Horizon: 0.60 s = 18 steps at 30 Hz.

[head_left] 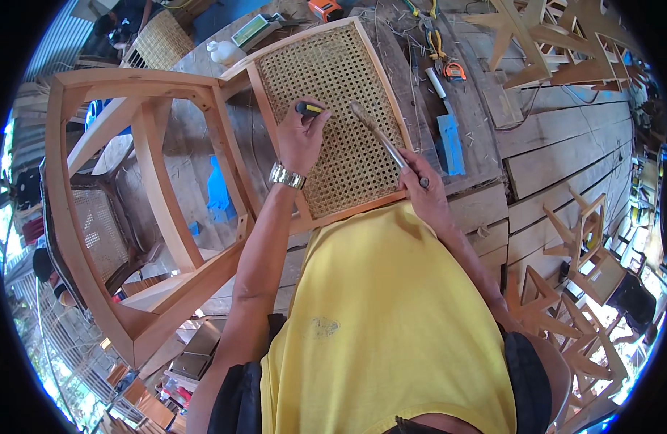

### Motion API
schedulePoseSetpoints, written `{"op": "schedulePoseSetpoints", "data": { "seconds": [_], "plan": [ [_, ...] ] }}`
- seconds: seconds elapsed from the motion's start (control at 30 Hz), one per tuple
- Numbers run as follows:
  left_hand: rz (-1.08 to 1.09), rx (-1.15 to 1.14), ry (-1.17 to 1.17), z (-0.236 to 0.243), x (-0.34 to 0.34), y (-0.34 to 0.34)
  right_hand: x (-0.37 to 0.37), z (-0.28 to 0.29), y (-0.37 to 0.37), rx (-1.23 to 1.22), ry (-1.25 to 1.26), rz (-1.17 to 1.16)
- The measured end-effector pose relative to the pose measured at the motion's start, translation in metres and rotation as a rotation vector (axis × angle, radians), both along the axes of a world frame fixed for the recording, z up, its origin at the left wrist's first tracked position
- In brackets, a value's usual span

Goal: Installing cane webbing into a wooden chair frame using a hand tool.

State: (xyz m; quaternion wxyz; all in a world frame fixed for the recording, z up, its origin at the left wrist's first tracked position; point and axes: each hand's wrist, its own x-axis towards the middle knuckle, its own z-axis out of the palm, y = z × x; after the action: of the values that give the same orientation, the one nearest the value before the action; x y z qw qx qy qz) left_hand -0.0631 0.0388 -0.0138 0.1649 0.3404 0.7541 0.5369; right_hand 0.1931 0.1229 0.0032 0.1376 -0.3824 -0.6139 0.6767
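A chair frame with a woven cane panel [333,79] lies in front of me, its mesh facing up inside a light wooden border. Above the left part of the mesh, my left hand [301,141] is closed around a short black-and-yellow handle [309,109]; what lies at its other end is hidden. My right hand [425,189], at the panel's right edge, grips a slim tool with a brown far end and metal shaft [380,136]. That tool slants across the cane toward the upper left. Its dark round near end shows by my fingers.
The chair's open wooden frame [156,173] extends left of the panel. On the worn bench lie pliers [432,40], an orange tape measure [454,71], a blue block [450,145] and a white bag [225,52]. Wooden frames [558,43] stand on the plank floor at right.
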Motion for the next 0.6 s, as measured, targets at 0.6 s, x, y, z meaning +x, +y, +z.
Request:
{"op": "schedulePoseSetpoints", "data": {
  "seconds": [0.6],
  "plan": [
    [-0.174,-0.227,0.213,0.021,-0.014,0.027,-0.009,-0.023,0.001,0.081,0.047,-0.026]
  ]
}}
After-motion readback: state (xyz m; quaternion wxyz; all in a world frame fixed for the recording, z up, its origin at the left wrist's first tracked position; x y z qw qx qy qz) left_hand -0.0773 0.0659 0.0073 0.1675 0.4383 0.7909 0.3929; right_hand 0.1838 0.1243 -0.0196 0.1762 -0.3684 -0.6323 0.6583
